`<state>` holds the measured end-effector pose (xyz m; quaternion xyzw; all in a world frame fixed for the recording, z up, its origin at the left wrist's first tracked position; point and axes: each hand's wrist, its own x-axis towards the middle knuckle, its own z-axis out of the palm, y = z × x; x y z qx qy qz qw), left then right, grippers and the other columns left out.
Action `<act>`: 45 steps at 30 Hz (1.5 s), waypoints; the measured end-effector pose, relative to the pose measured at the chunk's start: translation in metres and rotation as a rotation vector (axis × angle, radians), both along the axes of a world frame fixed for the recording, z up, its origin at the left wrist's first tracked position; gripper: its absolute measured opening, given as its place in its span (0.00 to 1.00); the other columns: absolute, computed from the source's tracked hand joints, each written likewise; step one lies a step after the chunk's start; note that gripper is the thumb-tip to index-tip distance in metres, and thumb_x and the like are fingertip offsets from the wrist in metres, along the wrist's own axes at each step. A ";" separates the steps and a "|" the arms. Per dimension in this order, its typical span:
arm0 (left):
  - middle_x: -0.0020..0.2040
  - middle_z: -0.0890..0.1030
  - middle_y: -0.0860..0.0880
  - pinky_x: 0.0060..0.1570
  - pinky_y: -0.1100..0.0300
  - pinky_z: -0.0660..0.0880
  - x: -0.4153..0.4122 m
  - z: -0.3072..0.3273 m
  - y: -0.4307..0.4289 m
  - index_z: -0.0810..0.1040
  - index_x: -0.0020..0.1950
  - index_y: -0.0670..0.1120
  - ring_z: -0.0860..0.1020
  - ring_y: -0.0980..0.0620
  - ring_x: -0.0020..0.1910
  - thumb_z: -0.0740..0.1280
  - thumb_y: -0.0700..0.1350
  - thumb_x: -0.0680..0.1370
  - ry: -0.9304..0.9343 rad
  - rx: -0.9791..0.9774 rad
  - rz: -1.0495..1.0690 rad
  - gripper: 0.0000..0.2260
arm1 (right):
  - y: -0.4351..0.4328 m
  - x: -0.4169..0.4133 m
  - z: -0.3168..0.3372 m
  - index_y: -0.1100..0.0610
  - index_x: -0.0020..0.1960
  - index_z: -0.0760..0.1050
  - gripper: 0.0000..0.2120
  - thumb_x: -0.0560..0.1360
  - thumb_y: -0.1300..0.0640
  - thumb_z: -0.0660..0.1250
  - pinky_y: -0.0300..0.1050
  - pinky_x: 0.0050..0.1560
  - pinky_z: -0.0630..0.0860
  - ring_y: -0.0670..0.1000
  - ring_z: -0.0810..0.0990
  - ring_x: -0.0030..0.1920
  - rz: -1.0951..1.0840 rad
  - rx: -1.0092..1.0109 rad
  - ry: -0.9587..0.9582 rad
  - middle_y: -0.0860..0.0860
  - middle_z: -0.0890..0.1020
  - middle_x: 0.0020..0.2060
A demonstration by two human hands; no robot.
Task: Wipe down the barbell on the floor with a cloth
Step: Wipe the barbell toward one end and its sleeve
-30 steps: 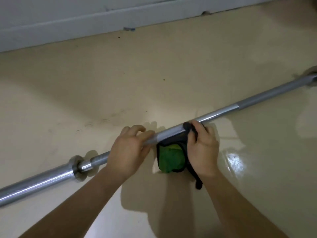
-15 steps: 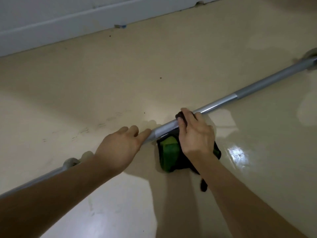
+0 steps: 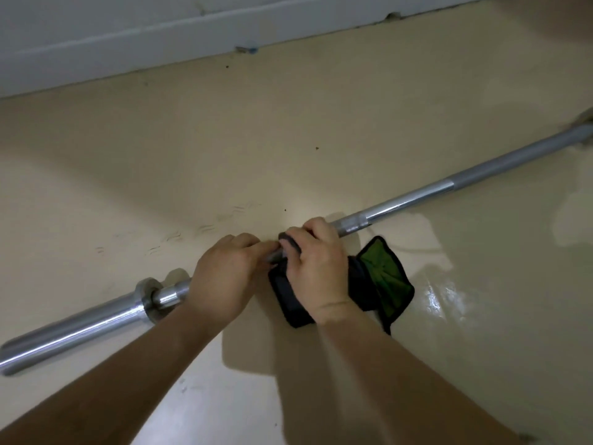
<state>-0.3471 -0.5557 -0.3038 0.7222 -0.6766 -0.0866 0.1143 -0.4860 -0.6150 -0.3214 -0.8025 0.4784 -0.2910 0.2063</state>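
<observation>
A long chrome barbell (image 3: 414, 199) lies on the beige floor, running from lower left to upper right. Its left collar (image 3: 148, 295) and sleeve show at the left. My left hand (image 3: 224, 277) is closed around the shaft just right of the collar. My right hand (image 3: 316, 264) touches it on the right side and presses a black cloth with a green inner face (image 3: 385, 281) around the shaft. Most of the cloth hangs below the bar onto the floor. The shaft under both hands is hidden.
A pale wall with a skirting board (image 3: 160, 36) runs along the far side of the floor. Glossy wet-looking patches (image 3: 439, 297) lie on the floor to the right of the cloth. The barbell's right end (image 3: 584, 130) meets the frame edge.
My right hand slid the cloth along the shaft toward my left hand until the two hands met. The cloth's green face now shows to the right of my wrist. The view shifted.
</observation>
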 end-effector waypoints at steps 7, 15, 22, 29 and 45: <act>0.40 0.78 0.47 0.30 0.58 0.69 0.005 0.003 0.006 0.83 0.49 0.49 0.75 0.44 0.37 0.77 0.39 0.64 -0.014 -0.019 0.015 0.15 | -0.007 -0.007 -0.002 0.62 0.44 0.81 0.05 0.73 0.61 0.68 0.50 0.43 0.77 0.55 0.76 0.42 -0.293 0.040 -0.048 0.55 0.77 0.42; 0.39 0.78 0.45 0.30 0.49 0.75 0.020 -0.003 0.042 0.81 0.50 0.46 0.74 0.42 0.35 0.73 0.44 0.71 -0.013 -0.027 0.178 0.09 | -0.029 -0.040 -0.001 0.60 0.43 0.81 0.06 0.73 0.59 0.67 0.51 0.39 0.74 0.58 0.75 0.39 -0.311 -0.058 0.007 0.56 0.77 0.38; 0.37 0.78 0.46 0.28 0.51 0.74 0.022 0.000 0.043 0.81 0.47 0.46 0.74 0.43 0.33 0.73 0.40 0.70 -0.013 -0.002 0.183 0.07 | -0.001 0.004 -0.001 0.59 0.41 0.80 0.05 0.73 0.59 0.68 0.49 0.37 0.70 0.55 0.72 0.39 0.146 -0.113 0.165 0.54 0.74 0.37; 0.36 0.76 0.47 0.30 0.54 0.72 0.028 0.006 0.053 0.80 0.41 0.47 0.75 0.44 0.34 0.73 0.41 0.68 -0.068 0.030 0.266 0.05 | 0.030 0.030 0.002 0.61 0.42 0.80 0.05 0.73 0.60 0.68 0.50 0.37 0.72 0.56 0.72 0.39 -0.005 -0.035 0.072 0.55 0.74 0.38; 0.46 0.77 0.41 0.42 0.51 0.74 0.065 0.025 0.107 0.81 0.48 0.42 0.73 0.39 0.44 0.76 0.40 0.65 -0.163 0.087 0.331 0.13 | 0.018 0.047 0.014 0.60 0.44 0.79 0.04 0.74 0.59 0.68 0.50 0.37 0.74 0.55 0.73 0.39 0.514 -0.048 0.275 0.54 0.73 0.39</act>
